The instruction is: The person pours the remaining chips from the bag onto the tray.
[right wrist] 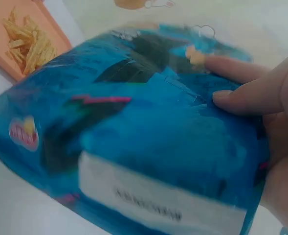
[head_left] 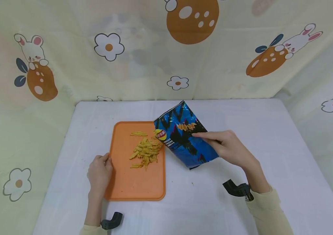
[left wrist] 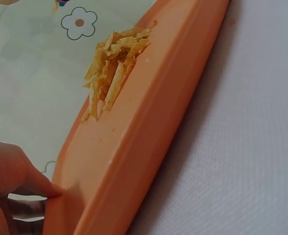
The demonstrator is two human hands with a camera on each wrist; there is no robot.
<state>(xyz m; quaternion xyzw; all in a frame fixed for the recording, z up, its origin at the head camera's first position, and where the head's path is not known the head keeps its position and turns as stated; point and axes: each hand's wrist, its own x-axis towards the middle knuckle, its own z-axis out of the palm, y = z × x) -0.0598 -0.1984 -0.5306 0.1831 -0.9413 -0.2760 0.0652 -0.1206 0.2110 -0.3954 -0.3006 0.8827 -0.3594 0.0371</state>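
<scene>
My right hand point(head_left: 231, 147) grips a blue bag of potato chips point(head_left: 181, 143), thumb and fingers on its sides. The bag is tilted, its upper left end overlapping the far right edge of an orange tray point(head_left: 137, 189) in the head view. A heap of yellow chip strips point(head_left: 146, 150) lies on the tray, some strips apart from it. With thumb and fingers at the rim, my left hand point(head_left: 100, 171) holds the tray's left side. In the right wrist view the bag point(right wrist: 148, 117) fills most of the picture and shows a white label.
The tray stands on a table with a white cover point(head_left: 198, 209); a few crumbs lie right of it. Behind and at both sides hangs a pale curtain point(head_left: 142, 78) printed with rabbits and flowers. A black camera mount point(head_left: 238, 189) sticks out at the right wrist.
</scene>
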